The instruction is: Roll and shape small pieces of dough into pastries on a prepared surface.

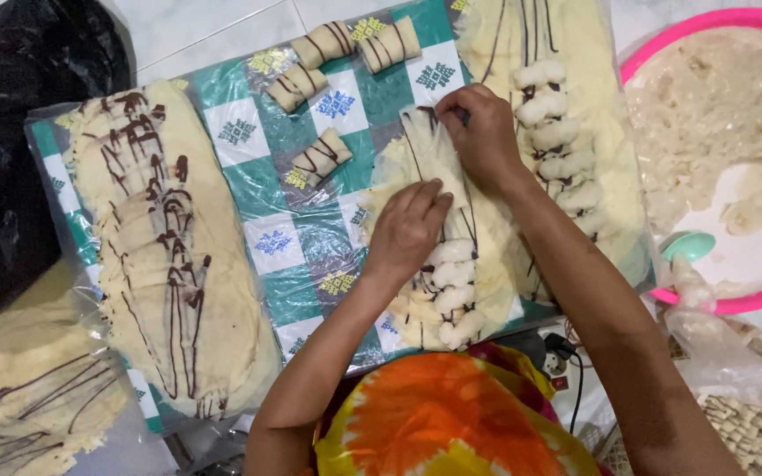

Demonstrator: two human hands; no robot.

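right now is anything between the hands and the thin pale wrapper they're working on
Nothing visible. The left hand and right hand both rest directly on the thin pale wrapper streaked with dark lines. A row of white banana pieces lies on it just below the left hand, not between.
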